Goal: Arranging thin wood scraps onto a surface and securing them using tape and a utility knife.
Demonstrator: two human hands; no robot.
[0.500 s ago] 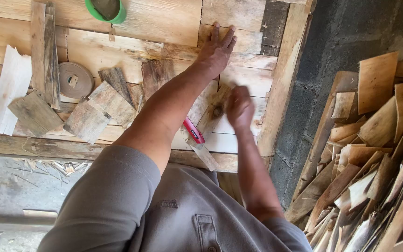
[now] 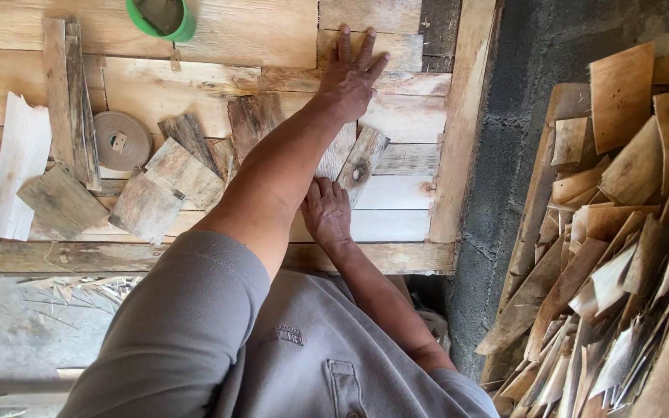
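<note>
— Rough plank worktop (image 2: 396, 116), scrap offcuts (image 2: 621, 255) heaped on the right. What's in hand?

— My left hand (image 2: 350, 81) lies flat, fingers spread, on the far boards. My right hand (image 2: 327, 213) rests open on a small weathered wood piece (image 2: 361, 162) mid-worktop, gripping nothing. I'm laying pieces, I'd say; next calls for snugging it beside its neighbours.

You are working in soft, even daylight; the tabletop (image 2: 218, 35) is bright, palest on the planks just beyond your left hand (image 2: 348, 77). Your left forearm throws a faint, soft-edged shadow over the boards beside your right hand (image 2: 327, 213). No glare shows anywhere. Right of both hands the wall (image 2: 520, 131) sits dim and grey. The wood pile (image 2: 621, 232) beyond it stretches and softens toward the frame edge. Focus around your hands is sharp.
</note>
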